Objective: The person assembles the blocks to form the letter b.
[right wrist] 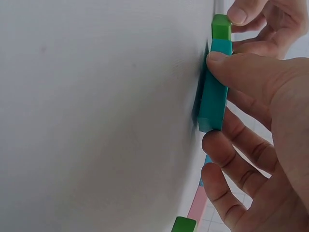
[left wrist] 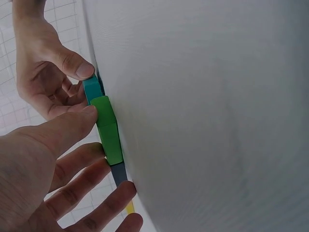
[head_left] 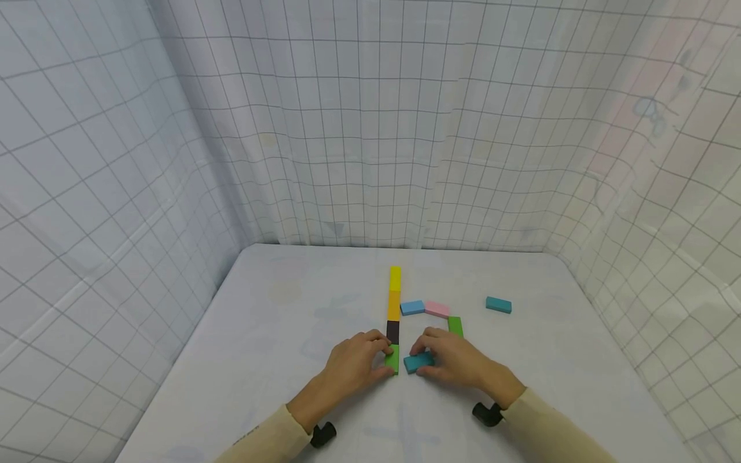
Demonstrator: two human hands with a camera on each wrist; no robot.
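A straight column of blocks runs away from me in the head view: a green block (head_left: pixel 392 359) nearest, then a black block (head_left: pixel 393 332), an orange block (head_left: pixel 393 305) and a yellow block (head_left: pixel 395 278). My left hand (head_left: pixel 360 361) pinches the green block, thumb at its near end, fingers along its side. Just right of it, my right hand (head_left: pixel 454 358) holds a teal block (head_left: pixel 418 363) between thumb and fingers. In the right wrist view that teal block (right wrist: pixel 215 92) shows a narrow shadow beside it, its far end overlapping the green block (right wrist: pixel 221 28).
A blue block (head_left: pixel 413 308) and a pink block (head_left: pixel 437 309) lie in a bent row right of the column, with a second green block (head_left: pixel 455 326) beyond the pink one. Another teal block (head_left: pixel 498 305) lies apart, farther right. Gridded white curtains (head_left: pixel 370 161) surround the white table (head_left: pixel 278 308).
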